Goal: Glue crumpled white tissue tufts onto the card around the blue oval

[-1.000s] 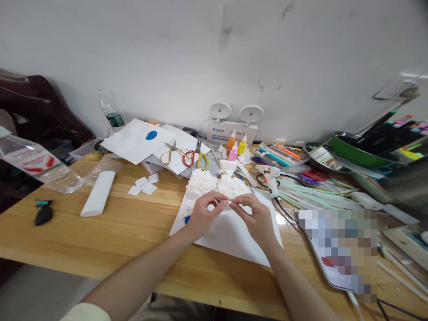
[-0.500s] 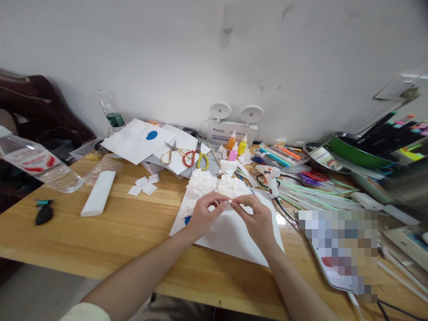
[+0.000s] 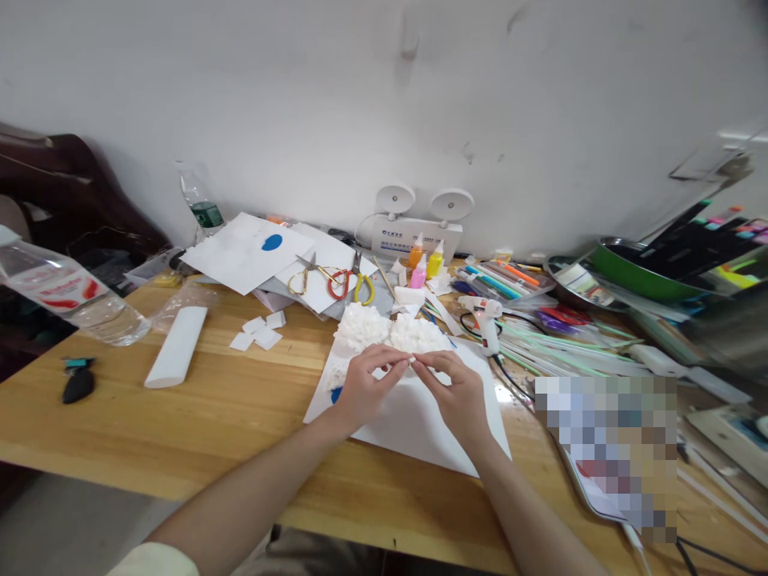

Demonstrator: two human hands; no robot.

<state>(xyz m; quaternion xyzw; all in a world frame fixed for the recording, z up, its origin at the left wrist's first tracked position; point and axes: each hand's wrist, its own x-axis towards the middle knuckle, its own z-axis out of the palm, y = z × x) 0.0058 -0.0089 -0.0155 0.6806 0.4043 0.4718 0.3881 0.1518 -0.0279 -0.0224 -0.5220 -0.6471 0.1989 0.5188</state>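
Observation:
My left hand [image 3: 373, 386] and my right hand [image 3: 457, 388] meet fingertip to fingertip above a white sheet [image 3: 414, 432]. Between the pinched fingers shows a tiny white piece [image 3: 411, 362], probably paper, mostly covered by the fingertips. Both hands are closed on it. Just behind them on the sheet sit two fluffy white clumps [image 3: 362, 326] of crumpled bits. A patch of blue [image 3: 336, 394] shows at the sheet's left side, beside a smaller white clump partly hidden by my left hand.
Small white paper squares [image 3: 255, 332] lie to the left, near a white block [image 3: 178, 348] and a water bottle [image 3: 72, 292]. Scissors [image 3: 305, 276] and pliers [image 3: 362, 284] rest on papers behind. A glue gun [image 3: 487, 320] and its cord are at right, near a blurred-out phone [image 3: 600, 480].
Both hands stay nearly in place, pinched together over the sheet. The fingertips have shifted only very slightly around the small white piece.

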